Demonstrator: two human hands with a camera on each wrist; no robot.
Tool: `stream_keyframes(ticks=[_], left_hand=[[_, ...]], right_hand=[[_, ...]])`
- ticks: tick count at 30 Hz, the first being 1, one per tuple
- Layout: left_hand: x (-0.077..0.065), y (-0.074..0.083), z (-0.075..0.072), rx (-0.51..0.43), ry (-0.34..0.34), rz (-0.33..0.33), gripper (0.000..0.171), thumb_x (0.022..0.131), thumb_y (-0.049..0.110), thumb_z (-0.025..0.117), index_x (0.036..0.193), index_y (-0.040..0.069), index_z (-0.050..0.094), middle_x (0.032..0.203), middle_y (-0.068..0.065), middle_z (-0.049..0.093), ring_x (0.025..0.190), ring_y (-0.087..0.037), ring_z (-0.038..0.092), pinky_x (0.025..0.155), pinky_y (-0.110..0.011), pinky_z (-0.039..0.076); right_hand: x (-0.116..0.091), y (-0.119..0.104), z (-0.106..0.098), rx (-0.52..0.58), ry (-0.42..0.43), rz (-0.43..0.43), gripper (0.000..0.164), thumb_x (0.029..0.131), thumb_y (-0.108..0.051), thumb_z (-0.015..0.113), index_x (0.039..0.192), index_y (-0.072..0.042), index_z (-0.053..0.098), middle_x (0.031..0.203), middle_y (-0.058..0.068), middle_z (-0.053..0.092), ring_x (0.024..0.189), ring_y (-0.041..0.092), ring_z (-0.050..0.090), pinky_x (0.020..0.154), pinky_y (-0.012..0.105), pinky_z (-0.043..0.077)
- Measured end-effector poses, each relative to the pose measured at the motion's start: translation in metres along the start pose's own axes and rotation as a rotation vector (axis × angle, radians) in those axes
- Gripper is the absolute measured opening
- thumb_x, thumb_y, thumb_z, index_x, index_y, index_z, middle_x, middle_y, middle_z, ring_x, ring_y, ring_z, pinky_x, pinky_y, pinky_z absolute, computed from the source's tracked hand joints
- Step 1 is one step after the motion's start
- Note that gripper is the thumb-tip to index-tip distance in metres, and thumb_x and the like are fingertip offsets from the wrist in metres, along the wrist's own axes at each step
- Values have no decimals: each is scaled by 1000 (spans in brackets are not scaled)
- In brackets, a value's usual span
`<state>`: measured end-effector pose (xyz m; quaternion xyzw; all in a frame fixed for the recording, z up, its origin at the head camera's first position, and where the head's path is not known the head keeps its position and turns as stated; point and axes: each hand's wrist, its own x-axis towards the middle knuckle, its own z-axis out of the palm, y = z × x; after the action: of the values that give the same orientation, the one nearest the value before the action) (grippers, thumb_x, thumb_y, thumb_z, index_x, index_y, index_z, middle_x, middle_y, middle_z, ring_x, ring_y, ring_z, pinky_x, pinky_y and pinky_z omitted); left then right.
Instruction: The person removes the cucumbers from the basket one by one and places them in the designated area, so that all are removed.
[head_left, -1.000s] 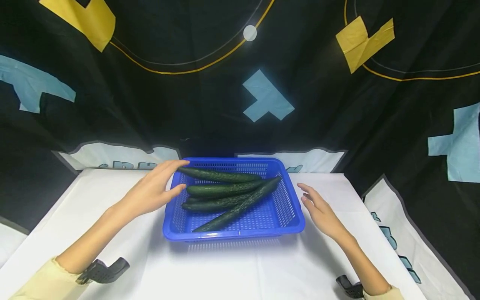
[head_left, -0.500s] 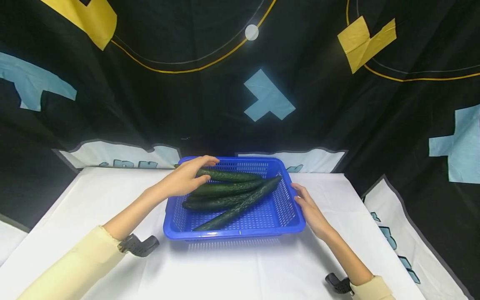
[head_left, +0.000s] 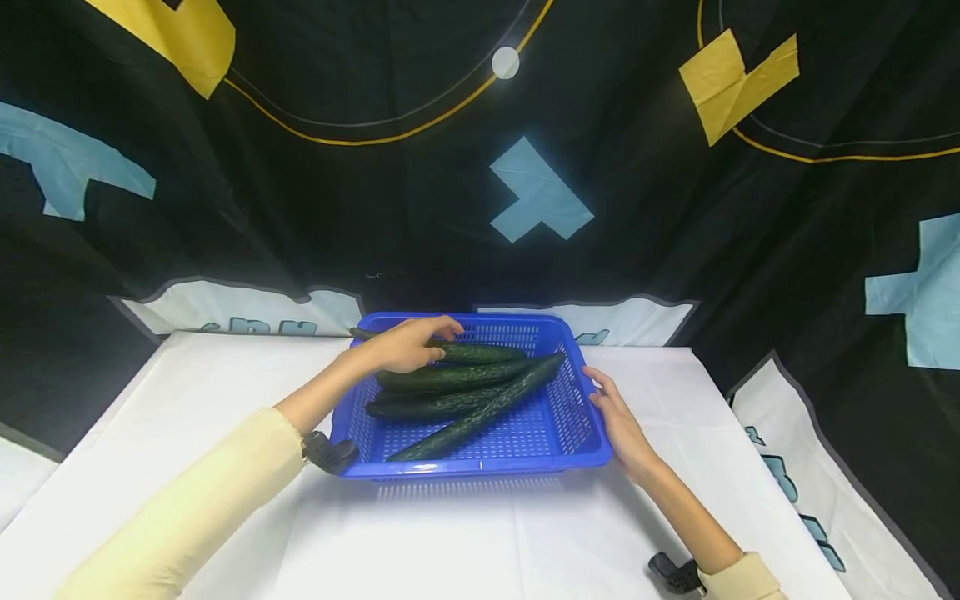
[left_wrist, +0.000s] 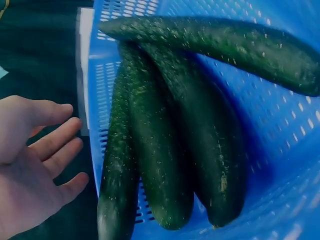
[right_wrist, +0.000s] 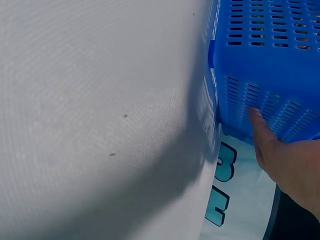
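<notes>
Several dark green cucumbers point(head_left: 465, 425) lie in a blue plastic basket point(head_left: 480, 468). My left hand point(head_left: 411, 345) is over the rearmost cucumber point(head_left: 487, 354), covering part of it. In the left wrist view, the left hand point(left_wrist: 35, 160) has loosely bent fingers, and a gap shows between them and the nearest cucumber point(left_wrist: 120, 150). Against the basket's right side, my right hand point(head_left: 626, 433) touches the outside near the rim with extended fingers. The right wrist view has a finger of the right hand point(right_wrist: 295, 165) against the slotted outer wall point(right_wrist: 270, 70).
The basket stands on a white-covered table point(head_left: 405, 542). Behind it hangs a black cloth point(head_left: 420, 225) with yellow and light blue shapes. Each wrist carries a black device, one beside the left sleeve point(head_left: 187, 500).
My left hand has moved right, from the basket's left edge to over the rear cucumber. My right hand has come left to the basket's side. Basket and cucumbers have stayed put.
</notes>
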<state>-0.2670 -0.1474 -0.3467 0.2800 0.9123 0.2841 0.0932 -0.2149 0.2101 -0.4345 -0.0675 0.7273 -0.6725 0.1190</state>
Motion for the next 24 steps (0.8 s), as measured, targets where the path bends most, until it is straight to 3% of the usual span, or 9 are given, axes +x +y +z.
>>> stream_keyframes(ticks=[7,13,24], left_hand=[[18,4,0,33,-79,-36,43,99,4,57,141,5,49,141,-20,53,134,-37,46,108,-53,38],[34,6,0,4,-114,-46,44,100,6,56,143,6,49,144,-20,52,136,-37,44,109,-55,37],[49,-10,8,49,-184,-42,45,98,4,56,143,1,50,143,-19,53,135,-35,45,113,-50,32]], right_hand=[[0,-1,-1,36,-9,13,50,107,-18,25,157,-20,23,152,20,31,118,35,49,87,37,50],[-1,-1,-1,34,-10,13,51,107,-18,24,157,-20,22,154,20,29,122,37,46,90,35,49],[-1,-1,1,25,-8,20,50,107,-18,24,157,-21,22,155,19,27,124,38,44,91,35,48]])
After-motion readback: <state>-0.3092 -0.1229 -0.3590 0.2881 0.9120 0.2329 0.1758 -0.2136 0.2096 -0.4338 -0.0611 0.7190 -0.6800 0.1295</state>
